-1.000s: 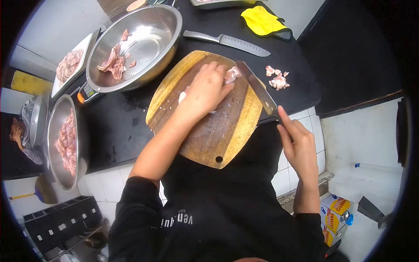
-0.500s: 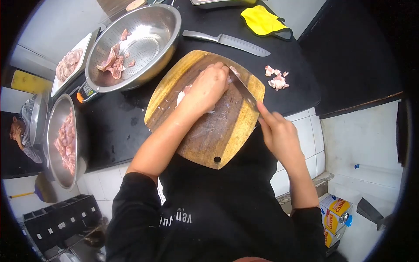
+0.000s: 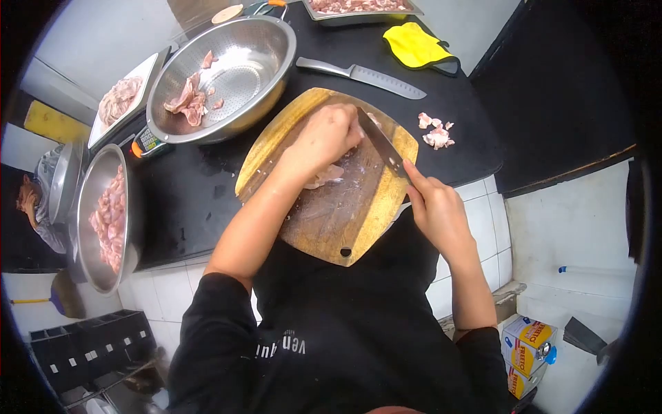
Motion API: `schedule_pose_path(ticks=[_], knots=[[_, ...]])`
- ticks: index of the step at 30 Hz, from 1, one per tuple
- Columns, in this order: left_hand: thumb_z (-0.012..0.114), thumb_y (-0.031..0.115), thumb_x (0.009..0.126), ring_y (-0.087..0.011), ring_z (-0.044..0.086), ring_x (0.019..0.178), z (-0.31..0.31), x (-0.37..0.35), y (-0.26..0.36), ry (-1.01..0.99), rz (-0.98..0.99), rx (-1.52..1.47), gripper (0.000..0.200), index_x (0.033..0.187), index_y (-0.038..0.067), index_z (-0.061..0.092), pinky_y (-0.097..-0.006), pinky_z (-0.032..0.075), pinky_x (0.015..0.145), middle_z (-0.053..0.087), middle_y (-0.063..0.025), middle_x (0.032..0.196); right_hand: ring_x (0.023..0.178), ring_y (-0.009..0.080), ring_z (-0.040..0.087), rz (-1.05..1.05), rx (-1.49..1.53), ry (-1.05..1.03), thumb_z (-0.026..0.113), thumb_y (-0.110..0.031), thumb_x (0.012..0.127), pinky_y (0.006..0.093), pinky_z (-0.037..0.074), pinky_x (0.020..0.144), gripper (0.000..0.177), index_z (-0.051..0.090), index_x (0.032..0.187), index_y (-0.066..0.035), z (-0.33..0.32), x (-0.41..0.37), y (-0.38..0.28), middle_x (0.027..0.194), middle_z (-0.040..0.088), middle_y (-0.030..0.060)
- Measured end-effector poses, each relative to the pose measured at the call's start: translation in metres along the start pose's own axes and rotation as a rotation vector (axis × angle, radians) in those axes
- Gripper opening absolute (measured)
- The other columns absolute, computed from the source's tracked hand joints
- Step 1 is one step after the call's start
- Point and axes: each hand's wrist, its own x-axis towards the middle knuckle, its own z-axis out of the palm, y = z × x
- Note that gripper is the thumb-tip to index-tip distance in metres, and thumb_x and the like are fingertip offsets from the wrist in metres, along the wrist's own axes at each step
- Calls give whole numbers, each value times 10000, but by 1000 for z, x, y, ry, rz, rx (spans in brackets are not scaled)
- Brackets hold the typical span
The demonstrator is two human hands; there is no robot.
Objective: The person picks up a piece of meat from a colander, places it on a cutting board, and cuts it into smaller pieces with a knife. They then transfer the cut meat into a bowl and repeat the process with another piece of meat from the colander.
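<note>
A wooden cutting board (image 3: 331, 228) lies on the black table in front of me. My left hand (image 3: 332, 134) is over the upper part of the board, its fingers curled on a piece of meat that they mostly hide. Pale raw meat (image 3: 325, 176) shows on the board below that hand. My right hand (image 3: 439, 207) is wrapped round the handle of a knife (image 3: 380, 143), whose blade slants up and left across the board, its tip close to my left fingers. Small pale scraps (image 3: 437, 132) lie on the table to the right of the board.
A perforated steel colander (image 3: 241, 76) with meat pieces stands upper left, beside a white tray of meat (image 3: 143, 72). Far left is a steel bowl (image 3: 84, 228) of meat. Above the board lie a second knife (image 3: 386, 81) and a yellow cloth (image 3: 414, 43). Another person's hand (image 3: 27, 201) shows far left.
The view has shifted slightly. My left hand has lifted and turned a little, with its fingers more curled, and the meat below it shows differently. The knife remains in my right hand.
</note>
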Motion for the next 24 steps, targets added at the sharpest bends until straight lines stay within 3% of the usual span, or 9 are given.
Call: schedule_pose_path(ticks=[3, 7, 11, 13, 17, 19, 21, 22, 24], knots=[[727, 133, 855, -353, 699, 849, -36, -9, 1, 160, -85, 57, 175, 899, -29, 678, -435, 541, 777, 693, -193, 898, 693, 369, 681, -24, 66, 24, 686, -58, 925, 473, 528, 650, 449, 649, 1372, -82, -11, -8, 0, 774, 647, 197], [758, 161, 840, -329, 700, 908, -65, -32, -24, -77, -253, 76, 274, 1046, -13, 705, -414, 548, 847, 698, -177, 950, 689, 369, 677, 38, 153, 94, 681, -54, 934, 462, 525, 644, 447, 645, 1379, -83, -26, -24, 2, 782, 651, 192], [783, 178, 808, -349, 693, 954, -60, -45, -26, -175, -254, 97, 387, 1141, -7, 709, -418, 540, 890, 695, -193, 973, 690, 368, 678, 76, 25, 127, 679, -51, 936, 450, 531, 641, 436, 652, 1371, -84, -11, -26, 6, 805, 662, 191], [790, 172, 782, -371, 691, 971, -48, -46, -27, -75, -195, 180, 457, 1195, -2, 702, -428, 536, 909, 697, -208, 983, 701, 374, 683, 36, 24, 60, 677, -65, 938, 458, 543, 649, 437, 646, 1373, -82, 1, -26, -5, 816, 663, 195], [789, 121, 760, -381, 695, 959, -23, -26, -27, -20, -271, 55, 457, 1183, -21, 691, -434, 540, 900, 702, -224, 1035, 720, 385, 690, -86, 121, 6, 670, -91, 946, 472, 556, 665, 452, 623, 1395, -86, 22, -1, -25, 813, 659, 197], [763, 85, 823, -332, 714, 946, -27, -22, -24, 23, -272, 3, 425, 1220, -25, 663, -412, 554, 870, 709, -212, 1059, 717, 381, 690, -83, 70, 12, 672, -85, 945, 470, 551, 667, 441, 635, 1384, -86, 18, 5, -29, 813, 660, 192], [711, 53, 903, -272, 725, 948, -36, -26, -18, 57, -286, -254, 380, 1268, -18, 632, -381, 564, 854, 716, -179, 1072, 684, 373, 673, -55, 142, 75, 684, -69, 936, 464, 531, 651, 435, 650, 1370, -89, 4, 6, -27, 797, 648, 182], [666, 34, 955, -230, 719, 986, -49, -34, -10, 43, -241, -242, 368, 1316, -4, 604, -363, 566, 866, 717, -150, 1093, 635, 341, 643, -65, 161, 94, 690, -46, 932, 441, 509, 624, 445, 656, 1372, -100, -2, 3, -23, 768, 622, 166], [693, 53, 922, -268, 708, 1021, -62, -55, -18, 31, -195, -99, 359, 1276, 16, 649, -380, 559, 902, 708, -149, 1116, 619, 325, 629, -38, 177, 74, 688, -38, 933, 430, 503, 615, 456, 650, 1383, -106, -13, -6, -19, 756, 608, 161]])
